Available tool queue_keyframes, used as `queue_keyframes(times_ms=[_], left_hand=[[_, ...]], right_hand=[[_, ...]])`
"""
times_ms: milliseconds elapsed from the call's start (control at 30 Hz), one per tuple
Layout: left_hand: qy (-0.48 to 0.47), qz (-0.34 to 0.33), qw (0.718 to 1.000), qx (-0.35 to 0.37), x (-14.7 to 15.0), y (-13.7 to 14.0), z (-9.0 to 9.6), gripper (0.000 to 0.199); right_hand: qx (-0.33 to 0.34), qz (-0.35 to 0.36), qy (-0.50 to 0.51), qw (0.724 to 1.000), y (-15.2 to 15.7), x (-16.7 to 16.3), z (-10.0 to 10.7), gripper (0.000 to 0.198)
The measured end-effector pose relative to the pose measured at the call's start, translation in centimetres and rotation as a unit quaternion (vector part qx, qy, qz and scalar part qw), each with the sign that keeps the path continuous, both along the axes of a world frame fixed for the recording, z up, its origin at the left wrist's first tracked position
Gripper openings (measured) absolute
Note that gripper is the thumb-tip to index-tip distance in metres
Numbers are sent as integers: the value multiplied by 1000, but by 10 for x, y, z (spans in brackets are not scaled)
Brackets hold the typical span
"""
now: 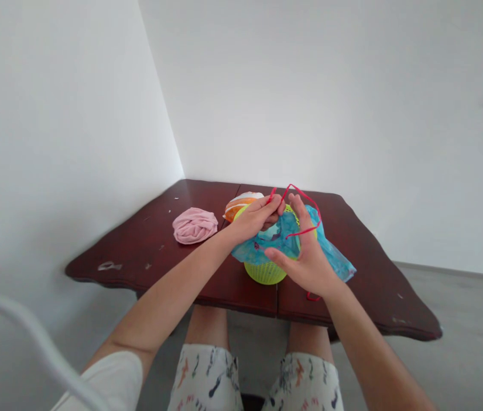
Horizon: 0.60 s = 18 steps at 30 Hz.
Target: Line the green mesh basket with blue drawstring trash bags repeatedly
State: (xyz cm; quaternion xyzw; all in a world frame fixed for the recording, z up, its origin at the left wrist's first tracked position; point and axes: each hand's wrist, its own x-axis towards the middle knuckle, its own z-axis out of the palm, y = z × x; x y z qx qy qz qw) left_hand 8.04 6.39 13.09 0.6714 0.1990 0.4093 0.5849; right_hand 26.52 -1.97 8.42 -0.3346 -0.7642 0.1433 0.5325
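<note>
My left hand point(261, 216) is closed in a pinch on a thin red cord point(318, 206), above a yellow-green mesh basket point(265, 274). From there the cord arcs to the right and passes across my right hand point(308, 260). That hand is open, its thumb and index finger stretched apart, over the basket's right side. A thin blue plastic bag point(248, 251) lines the basket and folds over its rim, spreading onto the table at the right. My hands hide part of the basket's opening.
On the dark red-brown table point(139, 245), a folded pink cloth point(195, 225) lies to the left. An orange and white packet point(241, 204) sits behind the basket. White walls stand behind and to the left. A blurred pale tube point(23, 319) crosses the lower left.
</note>
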Motion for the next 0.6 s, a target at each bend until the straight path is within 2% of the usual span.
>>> queue_keyframes(times_ms=[33, 133, 167, 333, 367, 433, 500, 533, 600], left_hand=[[10, -1, 1000, 16, 1, -1, -1, 66], [47, 4, 996, 70, 5, -3, -4, 66], [60, 10, 994, 88, 5, -4, -4, 63], [83, 54, 985, 140, -8, -11, -2, 34], [87, 66, 983, 148, -13, -13, -2, 38], [112, 82, 973, 184, -20, -18, -2, 66], [134, 84, 960, 231, -23, -22, -1, 93], [146, 87, 954, 249, -23, -23, -1, 97], [167, 112, 940, 277, -22, -24, 2, 80]], right_hand=[[4, -32, 8, 999, 3, -3, 3, 100], [34, -101, 50, 993, 14, -13, 17, 40], [50, -121, 52, 990, 18, -15, 21, 30], [122, -236, -6, 964, 31, -12, 27, 27], [123, -254, -24, 959, 33, -11, 25, 27], [116, -273, -81, 952, 34, -10, 20, 27], [108, -263, -153, 946, 34, -13, 17, 24], [106, -251, -183, 945, 33, -14, 16, 22], [104, -221, -219, 945, 30, -18, 17, 17]])
